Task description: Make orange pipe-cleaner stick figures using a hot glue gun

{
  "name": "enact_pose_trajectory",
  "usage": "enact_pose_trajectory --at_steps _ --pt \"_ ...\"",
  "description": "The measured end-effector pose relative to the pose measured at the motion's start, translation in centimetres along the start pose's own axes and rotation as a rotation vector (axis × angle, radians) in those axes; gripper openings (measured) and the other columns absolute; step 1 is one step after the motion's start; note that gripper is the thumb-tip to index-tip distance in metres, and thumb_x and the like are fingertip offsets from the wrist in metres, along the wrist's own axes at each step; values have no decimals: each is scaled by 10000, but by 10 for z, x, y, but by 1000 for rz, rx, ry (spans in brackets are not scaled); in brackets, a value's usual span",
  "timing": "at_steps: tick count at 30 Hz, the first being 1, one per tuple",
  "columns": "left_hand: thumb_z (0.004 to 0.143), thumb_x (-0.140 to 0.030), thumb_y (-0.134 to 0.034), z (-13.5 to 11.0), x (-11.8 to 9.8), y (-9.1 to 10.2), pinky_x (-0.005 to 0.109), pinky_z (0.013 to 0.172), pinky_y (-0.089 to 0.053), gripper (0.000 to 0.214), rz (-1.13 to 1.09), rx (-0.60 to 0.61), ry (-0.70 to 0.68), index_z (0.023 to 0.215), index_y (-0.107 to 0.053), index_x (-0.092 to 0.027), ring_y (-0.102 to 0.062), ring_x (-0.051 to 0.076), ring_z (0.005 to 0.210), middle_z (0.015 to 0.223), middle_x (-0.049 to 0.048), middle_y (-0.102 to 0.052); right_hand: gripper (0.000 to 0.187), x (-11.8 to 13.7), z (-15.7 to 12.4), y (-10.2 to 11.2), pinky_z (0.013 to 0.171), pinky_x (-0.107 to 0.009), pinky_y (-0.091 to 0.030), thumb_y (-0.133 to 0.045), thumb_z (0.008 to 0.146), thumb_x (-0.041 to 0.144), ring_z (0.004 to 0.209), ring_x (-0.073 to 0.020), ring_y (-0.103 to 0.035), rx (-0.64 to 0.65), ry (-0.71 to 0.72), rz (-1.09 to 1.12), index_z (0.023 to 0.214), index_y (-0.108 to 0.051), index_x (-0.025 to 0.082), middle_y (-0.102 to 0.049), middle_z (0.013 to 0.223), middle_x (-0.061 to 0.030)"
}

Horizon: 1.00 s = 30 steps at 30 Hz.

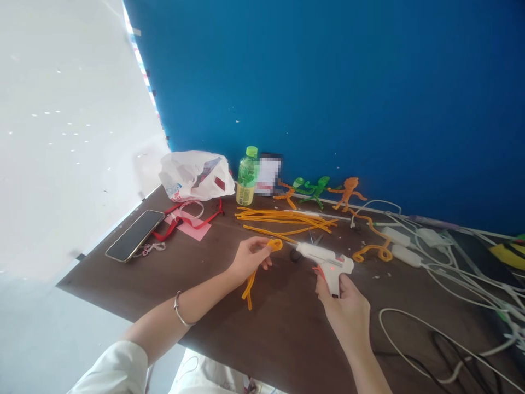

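Note:
My left hand pinches an orange pipe-cleaner piece with a loop at its top and two ends hanging down over the dark brown table. My right hand grips the handle of a white hot glue gun, whose nozzle points left toward the loop. A loose bunch of orange pipe cleaners lies just behind both hands. A curled orange piece rests to the right of the gun.
Along the blue wall stand green and orange pipe-cleaner figures, a green bottle and a white plastic bag. A phone, red strap and pink paper lie left. White cables and adapters crowd the right.

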<state>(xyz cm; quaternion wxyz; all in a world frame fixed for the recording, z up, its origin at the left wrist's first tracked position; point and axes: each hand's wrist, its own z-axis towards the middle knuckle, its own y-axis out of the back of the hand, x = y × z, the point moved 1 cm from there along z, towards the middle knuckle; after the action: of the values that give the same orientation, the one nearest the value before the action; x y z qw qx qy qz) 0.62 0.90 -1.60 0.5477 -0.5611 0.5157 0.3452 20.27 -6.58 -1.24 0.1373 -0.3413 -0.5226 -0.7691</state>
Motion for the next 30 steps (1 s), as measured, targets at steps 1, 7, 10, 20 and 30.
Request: enact_pose_trajectory --at_steps 1,7,10,20,30 --pt "655 -360 -681 0 0 0 191 389 -416 355 0 -1 8 874 -586 -97 -515 68 404 553 -18 -568 235 1 0 0 471 -222 -385 -557 733 427 476 -143 -515 0 -6 8 694 -569 196 -599 569 -9" --pt "653 -350 -683 0 0 -1 201 392 -427 349 -6 8 20 873 -586 -97 -517 69 404 572 -17 -572 280 6 -1 1 433 -214 -371 -574 700 465 425 -125 -466 -8 4 16 624 -552 196 -553 488 12" --pt "659 -352 -678 0 3 -1 202 391 -434 346 -4 27 14 873 -585 -97 -525 70 410 606 -11 -572 281 6 -1 0 436 -214 -369 -565 706 467 423 -122 -457 13 8 17 627 -564 197 -541 481 20" --pt "660 -365 -678 3 13 1 205 381 -439 356 -4 80 -33 884 -588 -104 -549 80 448 716 27 -599 281 5 -5 -4 444 -206 -370 -598 695 459 448 -121 -481 20 -27 53 610 -524 201 -548 510 19" --pt "670 -372 -668 4 12 1 199 381 -441 373 25 70 -17 904 -572 -98 -548 82 441 660 10 -590 648 4 -3 -6 627 -317 -459 -702 586 483 632 -224 -631 -47 -172 103 1088 -421 185 -692 707 -34"
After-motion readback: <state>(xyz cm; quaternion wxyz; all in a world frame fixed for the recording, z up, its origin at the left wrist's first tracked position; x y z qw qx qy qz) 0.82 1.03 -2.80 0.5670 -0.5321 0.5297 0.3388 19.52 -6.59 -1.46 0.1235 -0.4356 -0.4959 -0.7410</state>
